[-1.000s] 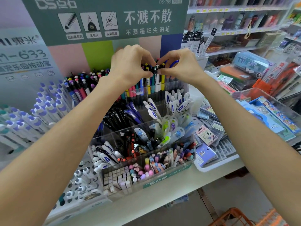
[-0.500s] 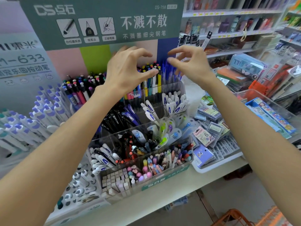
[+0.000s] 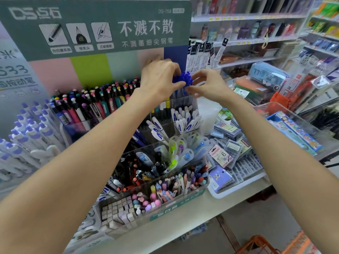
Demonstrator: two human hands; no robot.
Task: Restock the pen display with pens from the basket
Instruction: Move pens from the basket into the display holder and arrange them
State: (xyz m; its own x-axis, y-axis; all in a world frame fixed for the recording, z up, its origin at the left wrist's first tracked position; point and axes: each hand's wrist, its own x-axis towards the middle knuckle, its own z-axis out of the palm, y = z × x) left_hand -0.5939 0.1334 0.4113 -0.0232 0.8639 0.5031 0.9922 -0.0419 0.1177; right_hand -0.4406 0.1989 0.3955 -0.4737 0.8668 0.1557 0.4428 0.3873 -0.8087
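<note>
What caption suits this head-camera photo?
Both hands, left and right, gather blue pens above the pen display.

Signboard: a green header board [image 3: 95, 28] with white Chinese lettering stands along the shelf's back edge.
White tray: a tray [image 3: 238, 187] of small carded packs sits at the shelf's front edge, right of centre.
Clear bin: a bin [image 3: 300, 123] holding a colourful flat box sits at the right edge.
Back shelves: rows of blurred bottles [image 3: 244, 32] line the far wall.
</note>
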